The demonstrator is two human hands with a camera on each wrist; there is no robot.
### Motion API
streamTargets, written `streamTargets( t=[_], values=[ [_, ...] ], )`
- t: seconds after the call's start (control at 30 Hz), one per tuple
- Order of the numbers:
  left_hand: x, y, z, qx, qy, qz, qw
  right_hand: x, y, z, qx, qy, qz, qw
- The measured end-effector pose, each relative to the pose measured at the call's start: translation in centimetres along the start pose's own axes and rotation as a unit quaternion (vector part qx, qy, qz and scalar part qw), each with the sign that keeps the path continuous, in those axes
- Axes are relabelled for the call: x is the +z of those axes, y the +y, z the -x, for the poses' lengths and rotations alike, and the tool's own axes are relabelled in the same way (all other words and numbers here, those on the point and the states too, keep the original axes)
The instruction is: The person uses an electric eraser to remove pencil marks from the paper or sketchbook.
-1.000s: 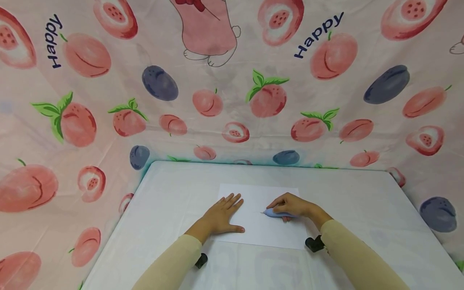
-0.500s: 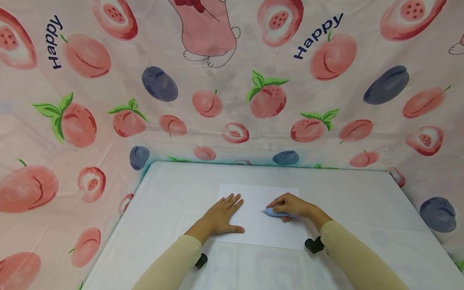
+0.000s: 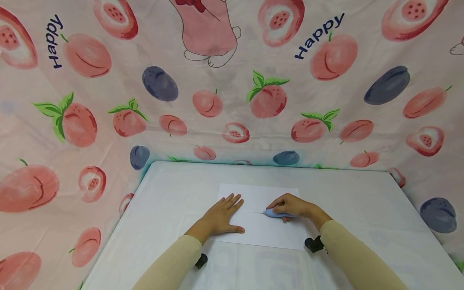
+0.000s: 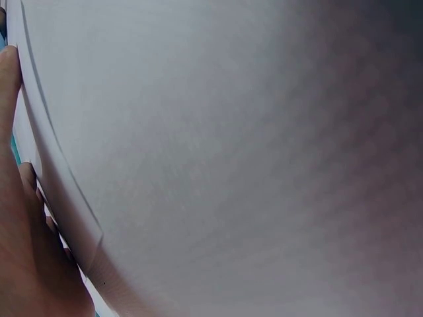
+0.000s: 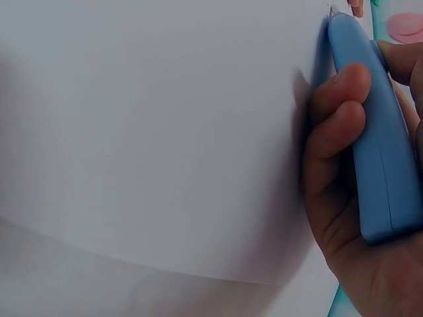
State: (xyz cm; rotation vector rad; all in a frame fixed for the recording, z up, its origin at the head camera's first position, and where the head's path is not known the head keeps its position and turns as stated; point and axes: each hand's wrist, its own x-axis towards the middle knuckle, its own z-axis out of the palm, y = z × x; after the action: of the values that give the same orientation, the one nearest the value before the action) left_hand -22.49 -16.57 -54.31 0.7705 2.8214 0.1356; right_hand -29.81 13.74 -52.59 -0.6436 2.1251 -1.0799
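A sheet of white paper (image 3: 268,237) lies on the white-covered table. My left hand (image 3: 222,216) rests flat over its left side, fingers spread and thumb pointing right. In my right hand (image 3: 293,206) is a blue hand tool (image 5: 384,152) with a smooth, seamed body and a thin pointed tip. Its exact kind cannot be told. In the right wrist view, curled fingers (image 5: 337,112) wrap one side of it, and another fingertip presses near its front. The tip points left, low over the middle of the sheet, where a faint thin line (image 3: 258,212) shows.
The table (image 3: 174,181) has a pale, slightly wrinkled cover. A pink cloth (image 3: 224,80) printed with peaches and plums hangs behind and at the sides. Small black devices (image 3: 314,244) sit under both wrists, near the paper's lower edge.
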Motion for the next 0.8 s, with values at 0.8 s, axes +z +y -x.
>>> streamTargets(
  t=[0.8],
  values=[
    [0.16,-0.04,-0.12,-0.002,0.002,0.0,1.0,-0.1,-0.36,0.3,-0.019,0.006,-0.013,0.9997]
  ],
)
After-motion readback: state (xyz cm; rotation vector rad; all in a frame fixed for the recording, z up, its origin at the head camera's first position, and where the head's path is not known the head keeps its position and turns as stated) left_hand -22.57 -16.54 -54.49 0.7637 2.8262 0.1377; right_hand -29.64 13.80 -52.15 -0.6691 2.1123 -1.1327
